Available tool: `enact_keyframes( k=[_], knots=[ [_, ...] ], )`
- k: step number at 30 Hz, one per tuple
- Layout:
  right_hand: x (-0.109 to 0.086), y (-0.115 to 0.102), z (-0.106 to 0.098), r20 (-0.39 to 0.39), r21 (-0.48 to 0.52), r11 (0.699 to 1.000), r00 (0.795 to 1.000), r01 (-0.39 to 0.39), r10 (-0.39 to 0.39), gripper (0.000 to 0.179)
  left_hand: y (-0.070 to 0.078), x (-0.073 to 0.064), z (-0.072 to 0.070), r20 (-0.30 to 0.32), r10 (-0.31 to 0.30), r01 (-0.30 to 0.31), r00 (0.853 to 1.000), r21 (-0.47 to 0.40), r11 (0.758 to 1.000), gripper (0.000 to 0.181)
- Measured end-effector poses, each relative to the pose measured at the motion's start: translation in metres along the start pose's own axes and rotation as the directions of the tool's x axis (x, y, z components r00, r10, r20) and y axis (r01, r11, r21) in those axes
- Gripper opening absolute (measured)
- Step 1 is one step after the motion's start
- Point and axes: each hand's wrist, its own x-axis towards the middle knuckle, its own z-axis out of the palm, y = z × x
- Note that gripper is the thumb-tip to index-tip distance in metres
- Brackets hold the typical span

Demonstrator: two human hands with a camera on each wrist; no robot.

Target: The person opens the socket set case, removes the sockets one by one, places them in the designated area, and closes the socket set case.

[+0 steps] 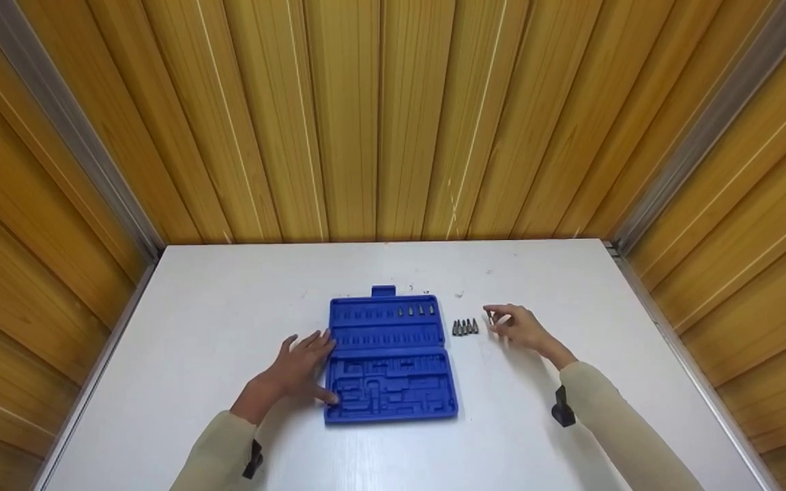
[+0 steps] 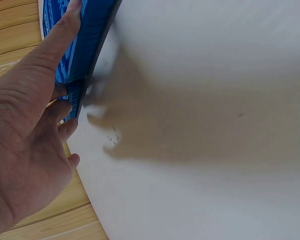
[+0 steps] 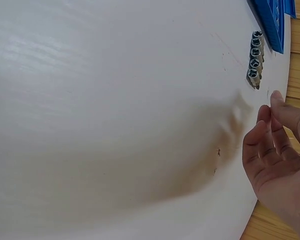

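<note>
A blue plastic case (image 1: 391, 344) lies unfolded on the white table. Several small bit sockets (image 1: 415, 311) sit in its upper right slots. My left hand (image 1: 301, 365) rests along the case's left side, fingers spread, with the thumb on the lower part; the left wrist view has that thumb on the case's rim. To the right of the case, several bit sockets (image 3: 256, 57) stand close together in a row on the table. Just right of that row, my right hand (image 1: 519, 327) pinches a small dark bit socket (image 1: 490, 316) between thumb and fingertips. In the right wrist view the fingers hide it.
Behind the case's latch tab (image 1: 384, 291), the white tabletop (image 1: 250, 286) carries a few small dark marks. Wood-patterned panels (image 1: 352, 123) wall in the table at the back and both sides.
</note>
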Motion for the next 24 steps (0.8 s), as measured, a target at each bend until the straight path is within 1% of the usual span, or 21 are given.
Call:
enact_keyframes(
  k=[4,7,8,11,12,14,15,18,19,22,24],
  knots=[
    [-0.003,0.001,0.002,-0.005,-0.021,0.999,0.999,-0.041,0.041,0.043,0.000,0.000,0.000,0.004,0.004,-0.004,1.000,0.011,1.000,0.116],
    [-0.004,0.004,0.003,-0.008,-0.014,0.998,0.998,-0.069,0.069,0.043,0.000,0.001,0.000,0.006,0.005,-0.005,1.000,0.027,1.000,0.116],
    [-0.005,0.005,0.003,-0.008,-0.009,0.998,0.998,-0.059,0.059,0.043,0.000,0.001,0.000,0.008,0.004,-0.004,1.000,0.032,0.999,0.116],
    [-0.005,0.011,0.003,-0.017,0.006,1.000,1.000,0.016,-0.015,0.041,-0.001,0.001,0.001,0.007,0.001,-0.001,1.000,0.034,0.999,0.116],
    [-0.002,0.023,0.004,-0.024,0.023,0.997,0.997,0.079,-0.078,0.040,-0.001,0.002,0.001,0.006,0.001,-0.001,1.000,0.033,0.999,0.117],
    [-0.002,0.027,0.004,-0.029,0.017,0.991,0.991,0.131,-0.131,0.039,-0.002,0.002,0.002,0.006,0.000,0.000,1.000,0.030,1.000,0.117],
    [-0.002,0.029,0.005,-0.032,0.009,0.990,0.989,0.144,-0.144,0.038,-0.002,0.002,0.002,0.006,-0.001,0.001,1.000,0.025,1.000,0.117],
    [-0.001,0.029,0.008,-0.036,-0.029,0.993,0.993,0.116,-0.117,0.038,-0.002,0.003,0.002,0.008,-0.003,0.003,1.000,0.015,1.000,0.117],
    [-0.004,0.017,0.009,-0.032,-0.062,0.996,0.997,0.067,-0.069,0.039,-0.003,0.003,0.002,0.009,-0.005,0.004,1.000,0.013,1.000,0.117],
    [-0.004,0.012,0.013,-0.041,-0.104,0.995,0.999,0.004,-0.008,0.039,-0.003,0.003,0.003,0.011,-0.007,0.007,1.000,0.010,1.000,0.117],
    [-0.003,0.010,0.015,-0.045,-0.122,0.993,0.999,-0.006,0.001,0.038,-0.004,0.003,0.003,0.014,-0.009,0.009,1.000,0.012,1.000,0.117]
  ],
)
